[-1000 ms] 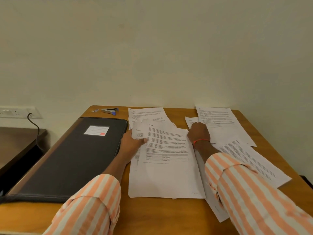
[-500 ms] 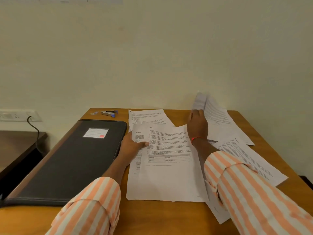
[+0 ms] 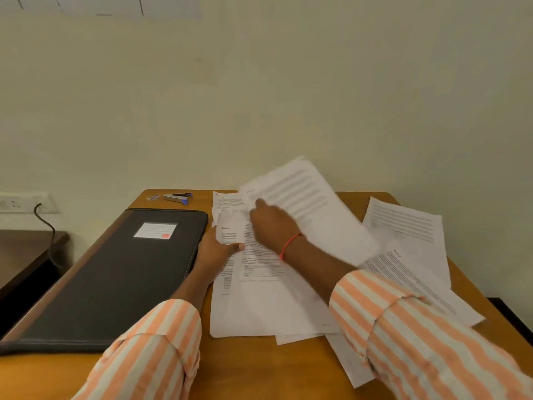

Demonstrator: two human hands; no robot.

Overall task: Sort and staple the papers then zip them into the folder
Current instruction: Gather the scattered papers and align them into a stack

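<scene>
A stack of printed papers [image 3: 259, 307] lies in the middle of the wooden table [image 3: 253, 368]. My left hand [image 3: 215, 251] pinches the stack's upper left corner, thumb on top. Above the stack, my right hand [image 3: 271, 226] holds a single lifted sheet [image 3: 311, 203], blurred with motion. More loose sheets [image 3: 409, 235] lie to the right. A black zip folder [image 3: 115, 278] lies shut on the left. A small stapler [image 3: 176, 197] sits at the table's far edge.
A small packet [image 3: 152, 197] lies beside the stapler. Another sheet [image 3: 227, 199] lies at the back behind the stack. The wall stands right behind the table, with a socket and black cable [image 3: 46, 223] at left over a lower dark table [image 3: 26, 252].
My right hand has picked a sheet off the right side of the table and swung it up and left over the stack. My left hand has kept its pinch on the stack's corner.
</scene>
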